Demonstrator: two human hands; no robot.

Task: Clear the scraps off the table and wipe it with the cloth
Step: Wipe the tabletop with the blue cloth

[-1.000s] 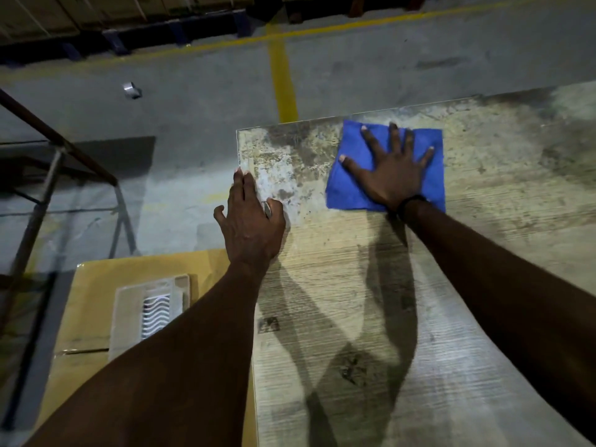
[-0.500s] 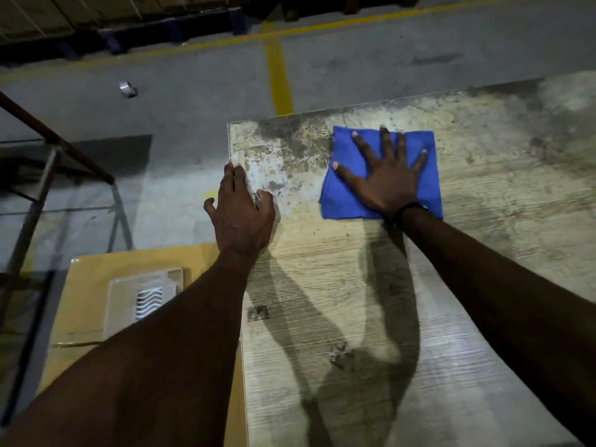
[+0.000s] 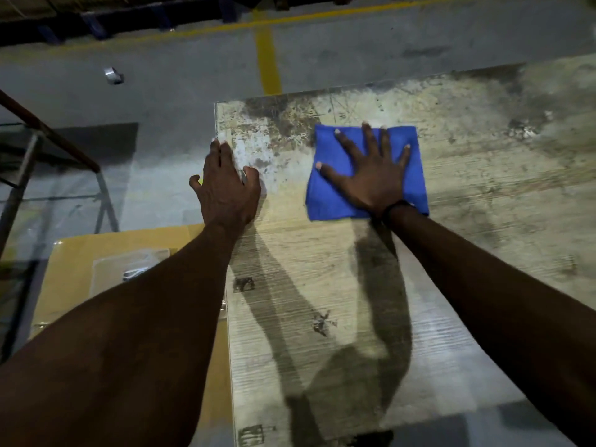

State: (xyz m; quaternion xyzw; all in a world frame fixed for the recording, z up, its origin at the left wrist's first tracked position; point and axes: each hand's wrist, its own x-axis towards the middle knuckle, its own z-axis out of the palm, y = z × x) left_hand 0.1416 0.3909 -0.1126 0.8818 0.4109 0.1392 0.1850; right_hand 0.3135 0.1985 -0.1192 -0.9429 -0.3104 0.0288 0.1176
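A blue cloth lies flat on the worn, stained table, a little back from its far edge. My right hand presses down on the cloth with the palm flat and the fingers spread. My left hand rests on the table's left edge near the far corner, fingers together and thumb out. A small pale bit shows between its thumb and forefinger; I cannot tell what it is. I see no other loose scraps on the table top.
A yellow-brown cardboard box with a clear plastic pack on it sits low beside the table's left edge. A metal frame stands further left. On the grey floor lie a small shiny object and yellow lines.
My right hand has drawn the blue cloth toward me, away from the table's far edge. My left hand has stayed on the left edge.
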